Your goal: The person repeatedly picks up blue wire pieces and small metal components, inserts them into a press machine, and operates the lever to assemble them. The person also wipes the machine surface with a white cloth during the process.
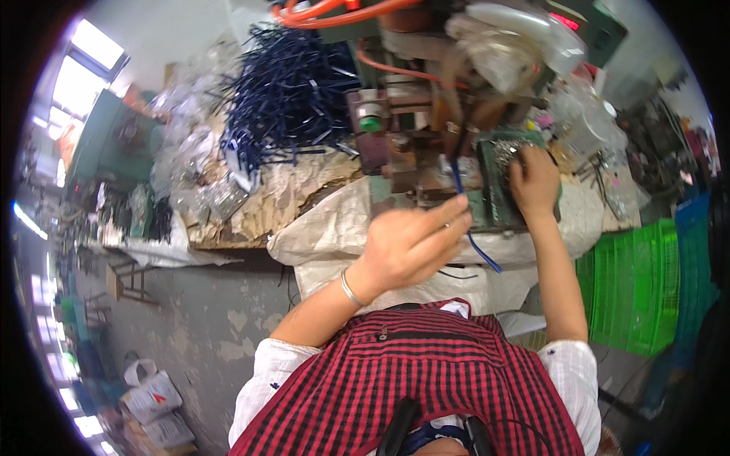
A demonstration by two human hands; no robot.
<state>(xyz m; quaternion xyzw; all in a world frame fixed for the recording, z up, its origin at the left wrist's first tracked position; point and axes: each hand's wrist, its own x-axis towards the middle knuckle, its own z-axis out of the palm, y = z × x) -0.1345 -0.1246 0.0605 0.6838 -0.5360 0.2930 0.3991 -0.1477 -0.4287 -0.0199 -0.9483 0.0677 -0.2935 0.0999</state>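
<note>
In front of the machine (403,163), my left hand (414,243) pinches a narrow dark-blue strip (484,254) between thumb and fingertips. One end of the strip rises toward the machine's working area; the other hangs below my fingers. To the right, my right hand (536,181) reaches into a green tray (490,186) holding many small silvery metal pieces (505,152). Its fingers are curled down among those pieces, and whatever lies between the fingertips is hidden.
A large heap of dark-blue strips (289,99) lies on the bench at the back left, beside clear plastic bags (186,163). Orange hoses (342,15) cross above the machine. A bright green crate (631,289) stands at the right, below bench height. White sheeting (327,224) drapes over the front edge.
</note>
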